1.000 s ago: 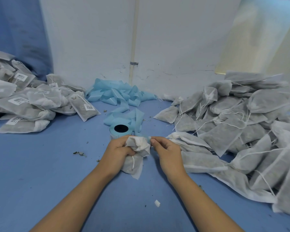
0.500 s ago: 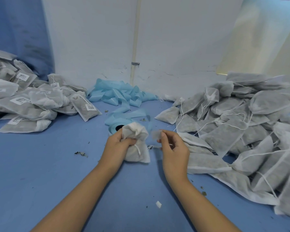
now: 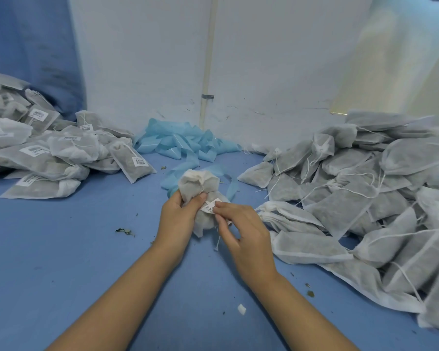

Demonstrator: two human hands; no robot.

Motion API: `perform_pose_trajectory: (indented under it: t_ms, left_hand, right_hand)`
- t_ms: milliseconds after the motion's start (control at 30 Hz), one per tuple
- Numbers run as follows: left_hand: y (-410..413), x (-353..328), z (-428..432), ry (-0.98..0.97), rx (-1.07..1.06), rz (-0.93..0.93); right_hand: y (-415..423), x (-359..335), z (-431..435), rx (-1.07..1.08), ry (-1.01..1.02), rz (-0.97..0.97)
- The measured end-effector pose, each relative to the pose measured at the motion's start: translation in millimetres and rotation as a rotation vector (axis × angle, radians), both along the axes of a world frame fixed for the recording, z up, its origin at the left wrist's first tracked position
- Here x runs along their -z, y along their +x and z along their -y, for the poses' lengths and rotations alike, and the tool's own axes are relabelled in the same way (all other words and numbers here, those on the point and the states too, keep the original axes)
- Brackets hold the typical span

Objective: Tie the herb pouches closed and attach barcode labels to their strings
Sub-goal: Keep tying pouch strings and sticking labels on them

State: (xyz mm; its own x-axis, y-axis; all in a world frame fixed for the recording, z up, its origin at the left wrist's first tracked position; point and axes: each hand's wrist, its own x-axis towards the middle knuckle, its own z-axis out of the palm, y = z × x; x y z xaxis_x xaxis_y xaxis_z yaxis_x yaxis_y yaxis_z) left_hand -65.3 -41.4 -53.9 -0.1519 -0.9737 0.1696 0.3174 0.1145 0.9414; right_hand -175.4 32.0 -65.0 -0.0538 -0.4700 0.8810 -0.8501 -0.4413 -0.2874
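My left hand (image 3: 176, 219) grips the herb pouch (image 3: 199, 188) around its gathered neck, fingers and thumb curled tight just below the puffed mouth, so the cinched fabric cannot loosen while I work and the neck faces my other hand. The pouch stands upright out of that fist, its body tucked behind my fingers and its top rising just beyond them. My right hand (image 3: 241, 230) pinches a barcode label (image 3: 209, 206) between thumb and forefinger, pressing it against the neck right beside my left thumb; I judge that I am folding the sticker around the string there, though the string at that spot is hidden under the label and my fingertips. A loose string end (image 3: 217, 240) dangles below my right fingers, between my two wrists. Just past my knuckles, behind the pouch, lies the pale blue backing tape (image 3: 185, 145), spent strip heaped where peeled labels leave it, near enough to reach for the next sticker. Well off to the left of my left hand sits the labelled pile (image 3: 48, 153), barcodes showing; close to the right of my right hand is the unlabelled pile (image 3: 365, 183), strings trailing, so I judge much work remains. Crumbs of herb (image 3: 123, 231) dot the blue table (image 3: 61, 249).
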Motion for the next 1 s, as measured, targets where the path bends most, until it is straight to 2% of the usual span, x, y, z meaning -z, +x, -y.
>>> perform_pose_trajectory:
  t_ms: [233,333,400,533,667,800,900,1000]
  left_hand:
    - [1,-4,0,-0.016,-0.034,-0.017]
    - [2,-4,-1,-0.028,-0.032,-0.010]
    - [2,-5,-1,-0.041,-0.027,0.012]
    - [1,-8,-5,-0.059,0.093,0.030]
    - [-2,-8,-9,-0.061,0.146,0.030]
    - [-2,-5,-12,-0.031,0.250,0.003]
    - [-4,0,-13,0.053,0.365,0.060]
    - [-4,3,-12,0.121,0.360,0.089]
  right_hand:
    - [-2,2,4,0.115,0.004,-0.130]
    - [-1,1,1,0.085,0.066,-0.080]
    - [1,-1,0,0.054,0.145,0.062]
    - [0,-5,2,-0.049,0.375,0.548]
    - [-4,-7,4,-0.361,0.586,0.996]
    - [-7,-8,6,-0.424,0.498,1.210]
    - [-10,-9,6,-0.390,0.451,1.262]
    - [-12,-7,7,-0.404,0.448,1.286]
